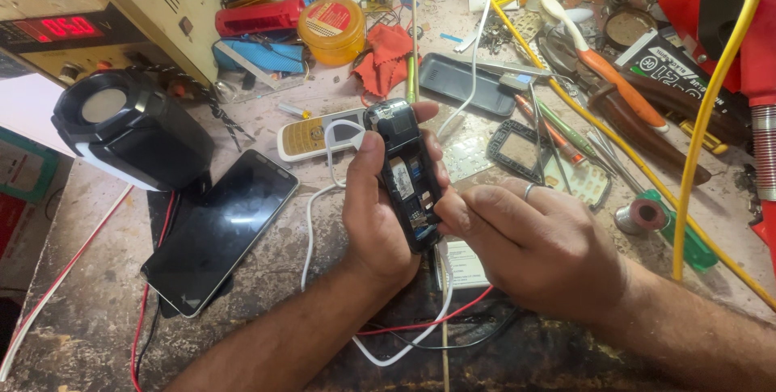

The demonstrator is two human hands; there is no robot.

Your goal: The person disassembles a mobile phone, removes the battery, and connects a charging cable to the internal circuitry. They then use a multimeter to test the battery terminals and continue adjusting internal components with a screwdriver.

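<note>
Right now your left hand (380,214) is wrapped around a small black phone (406,172) with its back cover off, thumb on the near edge and fingers curled behind the far one. It is held above the cluttered workbench (97,311), long axis running from the top, away from you, down and slightly rightward toward your right hand (533,246). That hand sits just right of the phone's lower end, fingers pinched together with the tips touching the open back; whether they hold anything small you cannot tell. A dark smartphone (218,230) lies flat, well off to the left.
</note>
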